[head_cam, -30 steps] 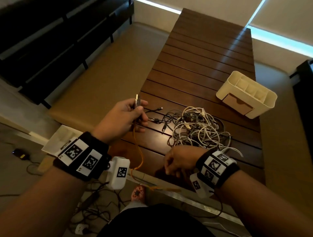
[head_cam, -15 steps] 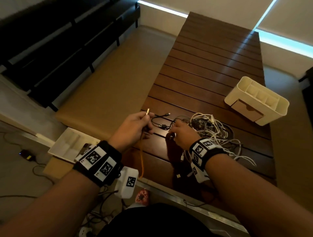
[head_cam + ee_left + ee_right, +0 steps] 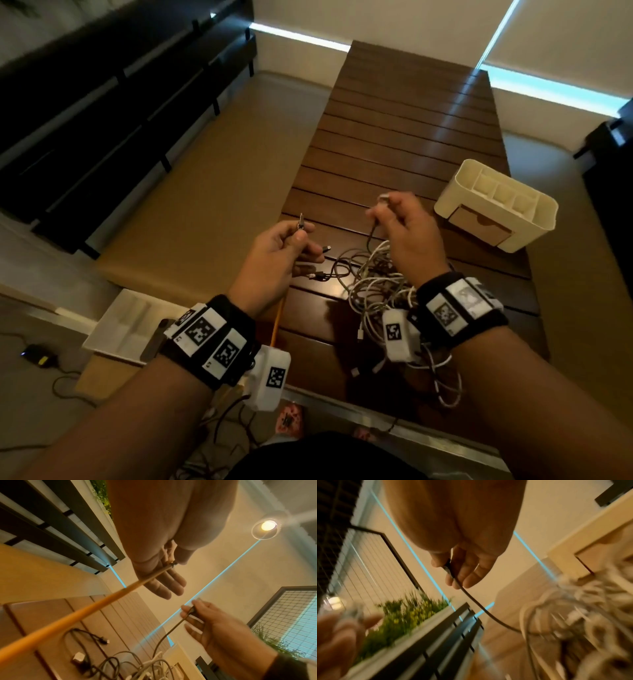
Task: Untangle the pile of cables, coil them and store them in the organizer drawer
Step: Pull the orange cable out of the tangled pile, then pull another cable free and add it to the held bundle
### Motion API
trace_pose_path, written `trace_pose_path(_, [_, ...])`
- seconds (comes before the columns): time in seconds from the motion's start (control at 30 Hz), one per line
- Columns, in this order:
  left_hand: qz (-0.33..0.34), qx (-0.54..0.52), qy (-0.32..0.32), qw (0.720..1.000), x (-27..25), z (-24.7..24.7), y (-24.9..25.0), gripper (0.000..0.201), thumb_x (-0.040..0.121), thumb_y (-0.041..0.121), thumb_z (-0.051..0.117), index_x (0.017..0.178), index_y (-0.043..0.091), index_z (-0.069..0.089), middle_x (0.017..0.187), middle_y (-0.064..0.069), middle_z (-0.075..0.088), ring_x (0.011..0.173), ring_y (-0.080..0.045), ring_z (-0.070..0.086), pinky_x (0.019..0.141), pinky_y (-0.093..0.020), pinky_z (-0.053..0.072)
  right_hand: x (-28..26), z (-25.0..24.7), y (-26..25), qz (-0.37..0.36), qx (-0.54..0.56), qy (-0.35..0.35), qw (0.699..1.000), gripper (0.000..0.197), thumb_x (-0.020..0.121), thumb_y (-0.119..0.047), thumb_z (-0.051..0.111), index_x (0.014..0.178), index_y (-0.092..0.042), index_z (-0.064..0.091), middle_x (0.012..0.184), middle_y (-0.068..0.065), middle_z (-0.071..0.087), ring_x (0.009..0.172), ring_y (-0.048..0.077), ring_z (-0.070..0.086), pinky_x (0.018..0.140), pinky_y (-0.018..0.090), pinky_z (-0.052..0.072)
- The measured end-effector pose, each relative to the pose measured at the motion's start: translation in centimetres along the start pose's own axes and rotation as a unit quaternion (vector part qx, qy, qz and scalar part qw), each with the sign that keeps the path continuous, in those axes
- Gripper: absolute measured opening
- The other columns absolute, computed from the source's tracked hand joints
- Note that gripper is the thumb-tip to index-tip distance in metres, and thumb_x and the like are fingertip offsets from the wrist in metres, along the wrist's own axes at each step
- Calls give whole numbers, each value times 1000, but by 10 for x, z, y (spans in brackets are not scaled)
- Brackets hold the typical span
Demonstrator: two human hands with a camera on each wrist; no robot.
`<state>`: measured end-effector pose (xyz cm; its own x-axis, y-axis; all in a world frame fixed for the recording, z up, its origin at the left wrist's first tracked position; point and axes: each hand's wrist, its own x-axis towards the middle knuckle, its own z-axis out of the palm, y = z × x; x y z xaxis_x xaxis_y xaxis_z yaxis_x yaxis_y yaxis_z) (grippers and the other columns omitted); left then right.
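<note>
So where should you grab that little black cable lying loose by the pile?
Probably pinch the black cable at its plug end, coming from the left. That end lies free on the table, pointing away from the cable pile, so it's likely to slide out without snagging.

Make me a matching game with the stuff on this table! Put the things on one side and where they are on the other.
1. orange cable
2. dark cable
3. cable pile
4. organizer

a. pinched by the right hand
b. far right of the table
c. held by the left hand
d. heaped between the wrists

Pairs: 1-c, 2-a, 3-d, 4-b
</note>
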<state>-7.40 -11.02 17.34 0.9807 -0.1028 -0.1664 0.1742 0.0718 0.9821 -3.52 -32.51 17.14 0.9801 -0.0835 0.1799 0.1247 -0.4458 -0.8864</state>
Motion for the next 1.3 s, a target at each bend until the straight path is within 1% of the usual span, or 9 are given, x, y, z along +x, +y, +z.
trace_pose_path(0.17, [39,-17,-14,999,-8,28,21,19,107,15,41,113,10,58,90,-6,72,86,-19,73,74,-29,60,18,-46,-22,-12,89,27,996,21,91,-22,69,97,-42,63,102,-3,74,98,13,70,88,37,57])
trace_pose_path(0.27, [57,-19,-27,998,-14,47,33,22,106,15,40,118,5,57,94,-11,71,86,-18,73,75,-28,61,3,-56,-11,-37,-12,8,999,26,89,-11,71,98,-36,69,106,-6,69,102,3,64,92,21,53])
trace_pose_path(0.4, [77,-22,-30,996,-18,68,40,20,107,11,40,115,9,58,95,-9,71,87,-16,72,76,-31,59,-14,-75,-12,-63,10,47,997,27,93,-8,68,116,-21,70,108,-5,69,99,-6,62,87,8,47])
trace_pose_path(0.53, [107,9,-17,994,-19,90,43,21,105,10,45,120,11,60,107,-4,73,100,-12,71,83,-29,58,-30,-86,-26,-8,105,-22,994,24,94,-11,66,108,-31,64,102,-5,72,93,6,70,79,18,52])
trace_pose_path(0.63, [133,32,-19,990,-21,103,43,25,104,6,48,125,5,61,113,-2,72,106,-9,69,82,-21,56,-41,-86,-35,4,156,-72,985,20,91,-8,69,100,-23,62,92,4,74,85,19,74,72,29,58])
trace_pose_path(0.77, [136,12,-34,990,-21,113,36,27,103,3,47,127,1,60,116,-16,69,105,-23,69,88,-33,59,-49,-83,-39,-10,154,-98,983,14,89,-7,71,92,-18,63,83,5,74,81,24,74,70,29,58])
trace_pose_path(0.93, [133,-27,-69,988,-27,118,33,27,104,5,45,126,-3,59,116,-22,67,99,-22,69,84,-30,58,-50,-85,-39,-22,151,-83,985,9,92,-10,69,97,-18,69,83,4,75,77,19,73,71,30,60])
trace_pose_path(1.13, [145,-13,-79,986,-27,119,31,26,106,9,43,121,-1,62,92,-3,70,88,-14,69,81,-28,55,-46,-79,-41,-44,154,-63,985,9,92,-9,69,101,-10,72,90,-1,68,73,15,70,64,25,56])
trace_pose_path(1.3, [139,70,-20,988,-23,112,38,18,106,8,44,108,13,61,75,2,55,58,0,50,55,-17,43,-40,-74,-38,-73,84,-49,993,15,91,-15,71,99,-27,68,100,1,61,85,2,60,77,19,52])
